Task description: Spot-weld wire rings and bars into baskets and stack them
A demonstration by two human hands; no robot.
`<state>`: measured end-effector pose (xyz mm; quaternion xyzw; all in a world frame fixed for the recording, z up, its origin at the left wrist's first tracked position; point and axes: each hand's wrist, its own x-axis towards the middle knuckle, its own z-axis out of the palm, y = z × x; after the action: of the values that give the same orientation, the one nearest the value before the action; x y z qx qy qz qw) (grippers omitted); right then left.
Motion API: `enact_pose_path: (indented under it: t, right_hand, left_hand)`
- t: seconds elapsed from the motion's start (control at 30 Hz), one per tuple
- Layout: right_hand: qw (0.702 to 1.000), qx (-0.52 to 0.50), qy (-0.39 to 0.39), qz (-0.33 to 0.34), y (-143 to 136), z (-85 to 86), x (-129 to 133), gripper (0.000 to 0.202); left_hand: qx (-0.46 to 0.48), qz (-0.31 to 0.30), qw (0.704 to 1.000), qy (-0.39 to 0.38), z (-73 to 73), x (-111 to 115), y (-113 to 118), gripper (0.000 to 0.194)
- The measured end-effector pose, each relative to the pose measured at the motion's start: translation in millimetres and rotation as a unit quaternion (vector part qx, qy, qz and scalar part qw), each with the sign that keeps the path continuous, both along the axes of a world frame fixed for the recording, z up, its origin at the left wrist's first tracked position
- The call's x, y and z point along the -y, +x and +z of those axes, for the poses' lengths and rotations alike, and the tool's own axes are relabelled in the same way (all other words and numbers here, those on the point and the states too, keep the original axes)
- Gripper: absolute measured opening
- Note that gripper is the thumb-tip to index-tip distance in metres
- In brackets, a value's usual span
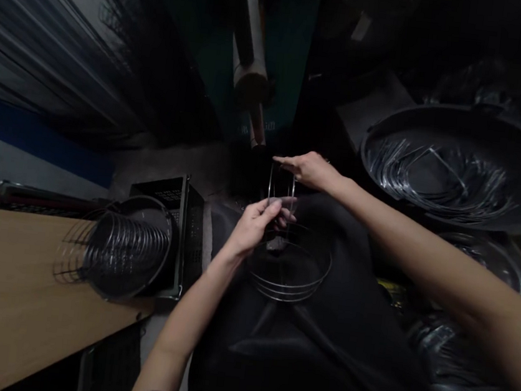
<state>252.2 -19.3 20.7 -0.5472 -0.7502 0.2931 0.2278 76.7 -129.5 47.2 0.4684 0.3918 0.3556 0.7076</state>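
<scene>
my left hand [257, 223] and my right hand [308, 168] are both on the same thing, a small wire frame [282, 192] that stands upright between them, over my lap. its long axis goes up and down: the right hand is on the top end, fingers pinched on the upper wire, and the left hand is lower and nearer to me, fingertips closed on the bottom part of the thin bars. so the frame lies above the left hand and just under the right hand, and both hands are touching it. directly below, on the black cloth [318, 353] that covers my knees, there are wire rings [290, 274], round and shiny, lying flat one over another; whether the frame already joins them, i cannot tell in this dark light. the wire looks thin, hard and smooth, with bright reflections. at my left, on the wooden table [0, 291], a stack of finished wire baskets [116, 245] lies on its side, beside a black crate [177, 223]. at my right, well apart, a big dark bowl [461, 168] keeps many loose bent wires.
</scene>
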Motion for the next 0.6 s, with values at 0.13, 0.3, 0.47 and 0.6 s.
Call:
enact_pose_path:
  t: [0.13, 0.3, 0.47, 0.6]
  right_hand:
    - [0.998, 0.030, 0.020, -0.047, 6, 12.7, 26, 0.043]
    - [0.982, -0.107, -0.150, 0.035, 7, 32.7, 102, 0.024]
    - [0.886, -0.311, -0.343, 0.011, -18, 20.3, 135, 0.028]
    - [0.867, -0.319, -0.381, -0.028, -27, 29.4, 122, 0.026]
  left_hand:
    - [-0.003, -0.092, 0.996, -0.016, 4.1, -16, 0, 0.035]
    - [-0.056, -0.077, 0.995, 0.004, -8.0, -32, 10, 0.038]
    - [-0.197, -0.023, 0.969, 0.145, 0.0, -28, 1, 0.031]
    - [-0.319, -0.025, 0.902, 0.291, 6.5, 26, -39, 0.036]
